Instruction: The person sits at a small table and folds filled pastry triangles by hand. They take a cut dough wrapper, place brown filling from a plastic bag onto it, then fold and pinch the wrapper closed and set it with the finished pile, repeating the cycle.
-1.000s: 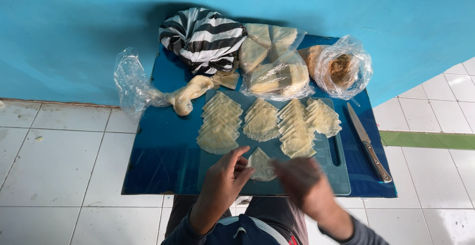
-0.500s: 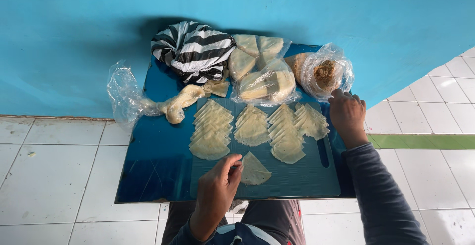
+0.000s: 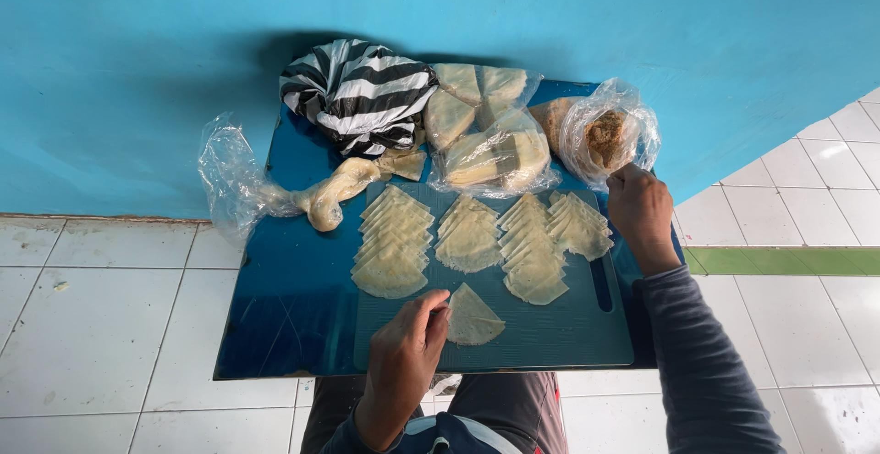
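My left hand (image 3: 403, 355) rests at the near edge of a teal cutting mat (image 3: 559, 339), with its fingertips holding the left edge of a single pale triangular pastry sheet (image 3: 475, 318). My right hand (image 3: 640, 208) is at the far right, its fingers curled against the lower edge of a clear plastic bag of brown filling (image 3: 607, 133). What those fingers hold is hidden. Between the hands lie several fanned stacks of the same folded sheets (image 3: 392, 243).
The mat lies on a dark blue board (image 3: 293, 316) across my lap. At the far end are a black-and-white striped cloth bundle (image 3: 357, 92), a clear bag of pastry pieces (image 3: 490, 147) and a twisted bag of dough (image 3: 325, 199). A blue wall stands behind and white tiles lie around.
My right hand left the single sheet and moved to the far right, up to the bag of filling. The knife seen on the right edge is now out of sight. My left hand stayed on the sheet.
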